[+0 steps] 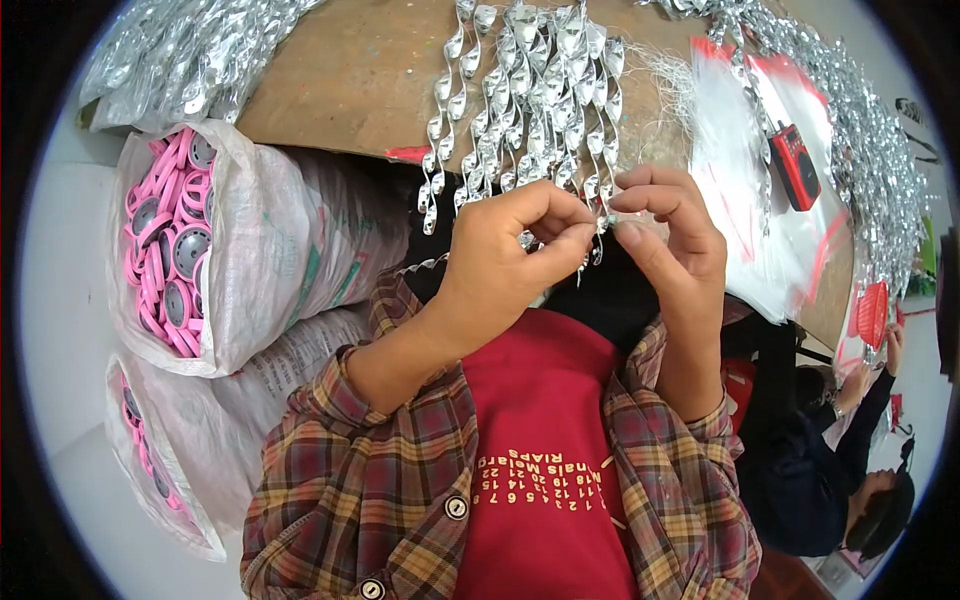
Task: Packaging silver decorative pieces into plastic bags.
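My left hand (pixel 515 245) is closed, thumb and forefinger pinched at the end of a twisted silver foil strip (pixel 597 250). A small pale knot or tip shows at its fingertips. My right hand (pixel 680 225) is just beside it, its fingers curled but apart, with the thumb tip close to that small tip. Whether the thumb touches it I cannot tell. Beyond both hands, a bunch of twisted silver foil strips (pixel 545 90) lies on the brown table (pixel 350 90) and hangs over its near edge.
White woven sacks (pixel 300 230) stand at the left, one full of pink rings with grey discs (pixel 170 240). Clear plastic bags with red edges (pixel 740 170) and a red-black handheld radio (pixel 795 165) lie right. Silver tinsel (pixel 870 130) heaps behind. A co-worker (pixel 830 480) is at the far right.
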A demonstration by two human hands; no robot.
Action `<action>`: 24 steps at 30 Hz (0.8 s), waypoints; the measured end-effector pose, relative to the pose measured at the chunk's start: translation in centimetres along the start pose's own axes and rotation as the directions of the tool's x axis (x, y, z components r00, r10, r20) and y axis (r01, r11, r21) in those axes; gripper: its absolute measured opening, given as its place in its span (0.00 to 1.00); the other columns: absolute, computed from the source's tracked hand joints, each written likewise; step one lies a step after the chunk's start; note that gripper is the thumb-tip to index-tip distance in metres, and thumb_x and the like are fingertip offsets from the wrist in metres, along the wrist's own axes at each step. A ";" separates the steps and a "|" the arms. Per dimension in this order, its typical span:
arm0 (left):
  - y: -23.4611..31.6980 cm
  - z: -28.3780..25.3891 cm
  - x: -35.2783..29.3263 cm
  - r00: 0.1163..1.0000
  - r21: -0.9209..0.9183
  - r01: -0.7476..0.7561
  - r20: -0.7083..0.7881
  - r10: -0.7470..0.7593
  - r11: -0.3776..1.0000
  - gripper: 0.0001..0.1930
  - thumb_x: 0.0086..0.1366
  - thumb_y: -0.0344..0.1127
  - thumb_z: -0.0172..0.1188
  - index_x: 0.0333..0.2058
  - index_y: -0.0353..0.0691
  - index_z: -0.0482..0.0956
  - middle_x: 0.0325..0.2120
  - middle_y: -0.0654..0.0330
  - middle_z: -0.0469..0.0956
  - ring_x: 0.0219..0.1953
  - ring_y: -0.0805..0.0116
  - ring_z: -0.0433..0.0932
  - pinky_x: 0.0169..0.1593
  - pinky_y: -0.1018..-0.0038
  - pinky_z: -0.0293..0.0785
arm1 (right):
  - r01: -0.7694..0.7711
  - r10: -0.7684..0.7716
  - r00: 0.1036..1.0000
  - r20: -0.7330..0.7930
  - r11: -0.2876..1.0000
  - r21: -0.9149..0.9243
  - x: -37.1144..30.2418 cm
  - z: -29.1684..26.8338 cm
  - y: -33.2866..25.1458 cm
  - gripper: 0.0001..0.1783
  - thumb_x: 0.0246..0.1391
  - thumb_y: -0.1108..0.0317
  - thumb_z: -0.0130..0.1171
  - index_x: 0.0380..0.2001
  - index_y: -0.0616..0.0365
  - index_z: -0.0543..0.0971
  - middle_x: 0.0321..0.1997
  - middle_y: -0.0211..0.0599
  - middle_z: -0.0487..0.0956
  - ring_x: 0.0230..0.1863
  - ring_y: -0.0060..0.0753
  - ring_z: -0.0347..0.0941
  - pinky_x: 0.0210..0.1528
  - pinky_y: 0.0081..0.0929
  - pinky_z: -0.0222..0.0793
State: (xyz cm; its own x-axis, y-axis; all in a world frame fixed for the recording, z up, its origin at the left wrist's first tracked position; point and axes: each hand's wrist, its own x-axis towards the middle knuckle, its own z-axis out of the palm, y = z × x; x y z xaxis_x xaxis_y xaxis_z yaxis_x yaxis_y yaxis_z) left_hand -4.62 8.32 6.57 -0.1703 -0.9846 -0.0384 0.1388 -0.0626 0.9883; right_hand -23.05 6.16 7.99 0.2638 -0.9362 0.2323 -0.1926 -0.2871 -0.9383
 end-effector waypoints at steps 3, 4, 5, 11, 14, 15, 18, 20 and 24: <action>0.1 0.3 0.1 0.989 0.229 -0.149 0.009 0.151 0.962 0.04 0.60 0.25 0.57 0.33 0.31 0.77 0.27 0.62 0.79 0.30 0.79 0.77 0.36 0.82 0.72 | 0.144 -0.136 0.989 0.055 0.968 -0.205 0.3 0.3 -0.2 0.10 0.45 0.75 0.62 0.34 0.62 0.79 0.48 0.42 0.73 0.49 0.34 0.69 0.53 0.30 0.62; -0.3 0.5 0.2 0.970 0.308 -0.227 -0.013 0.242 0.924 0.05 0.58 0.25 0.59 0.33 0.31 0.77 0.25 0.61 0.79 0.27 0.78 0.77 0.32 0.81 0.73 | 0.143 -0.135 0.989 0.054 0.968 -0.204 0.3 0.4 -0.3 0.10 0.45 0.75 0.62 0.34 0.62 0.79 0.48 0.42 0.73 0.49 0.34 0.69 0.53 0.30 0.62; -0.5 0.6 0.3 0.943 0.386 -0.297 -0.028 0.333 0.873 0.05 0.55 0.24 0.60 0.32 0.31 0.77 0.23 0.59 0.79 0.23 0.77 0.77 0.29 0.80 0.74 | 0.208 -0.198 0.978 0.064 0.914 -0.347 0.4 0.3 -0.4 0.09 0.46 0.75 0.61 0.34 0.62 0.79 0.47 0.43 0.73 0.49 0.34 0.70 0.53 0.30 0.63; 0.1 1.0 -0.3 0.999 -0.101 -0.029 -0.049 0.024 0.994 0.07 0.60 0.27 0.59 0.36 0.30 0.77 0.28 0.58 0.80 0.29 0.73 0.79 0.34 0.80 0.75 | 0.252 -0.285 0.958 -0.021 0.878 -0.408 -0.7 1.3 -0.5 0.06 0.48 0.77 0.59 0.32 0.63 0.78 0.47 0.45 0.73 0.48 0.35 0.70 0.51 0.29 0.64; 0.4 0.2 0.0 0.978 -0.381 0.200 0.130 -0.162 0.903 0.08 0.64 0.30 0.56 0.40 0.32 0.75 0.30 0.58 0.79 0.30 0.76 0.78 0.34 0.82 0.73 | 0.268 -0.294 0.955 -0.047 0.919 -0.290 -0.6 1.3 -0.1 0.05 0.48 0.79 0.58 0.31 0.63 0.77 0.46 0.46 0.73 0.48 0.35 0.70 0.51 0.29 0.64; 0.5 0.1 0.0 0.978 -0.380 0.199 0.129 -0.162 0.903 0.08 0.64 0.30 0.56 0.40 0.32 0.75 0.30 0.58 0.79 0.30 0.76 0.78 0.34 0.82 0.73 | 0.263 -0.276 0.960 -0.046 0.945 -0.193 -0.6 1.2 0.1 0.05 0.47 0.79 0.57 0.31 0.63 0.77 0.46 0.46 0.73 0.48 0.36 0.69 0.51 0.29 0.64; 0.5 -0.2 0.0 0.949 -0.478 0.306 0.220 -0.225 0.823 0.08 0.64 0.32 0.58 0.38 0.33 0.75 0.30 0.58 0.79 0.30 0.75 0.78 0.34 0.83 0.73 | 0.296 -0.293 0.955 0.046 0.947 -0.123 -0.5 0.4 0.2 0.06 0.47 0.80 0.57 0.31 0.63 0.77 0.44 0.45 0.74 0.48 0.35 0.69 0.51 0.30 0.64; 0.3 -0.2 0.0 0.932 -0.473 0.347 0.269 -0.242 0.810 0.07 0.63 0.32 0.59 0.37 0.35 0.76 0.29 0.60 0.79 0.29 0.76 0.78 0.33 0.84 0.72 | 0.375 -0.369 0.927 0.068 0.909 -0.181 0.0 -0.2 0.1 0.06 0.46 0.79 0.59 0.31 0.62 0.78 0.41 0.41 0.76 0.45 0.36 0.71 0.47 0.29 0.66; 0.6 -0.2 -0.1 0.934 -0.429 0.330 0.275 -0.227 0.841 0.07 0.62 0.32 0.60 0.36 0.36 0.76 0.28 0.62 0.78 0.29 0.77 0.78 0.32 0.85 0.70 | 0.265 -0.267 0.963 -0.019 0.962 -0.070 -0.4 -0.2 0.8 0.06 0.44 0.78 0.62 0.30 0.60 0.80 0.35 0.37 0.79 0.40 0.35 0.74 0.43 0.28 0.67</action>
State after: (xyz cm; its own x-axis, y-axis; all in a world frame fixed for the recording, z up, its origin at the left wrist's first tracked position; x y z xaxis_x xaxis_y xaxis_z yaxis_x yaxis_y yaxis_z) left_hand -4.33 8.30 7.13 -0.4589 -0.8610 -0.2194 0.4786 -0.4475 0.7554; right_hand -23.50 6.26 7.16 0.2873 -0.8291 0.4797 -0.1818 -0.5389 -0.8225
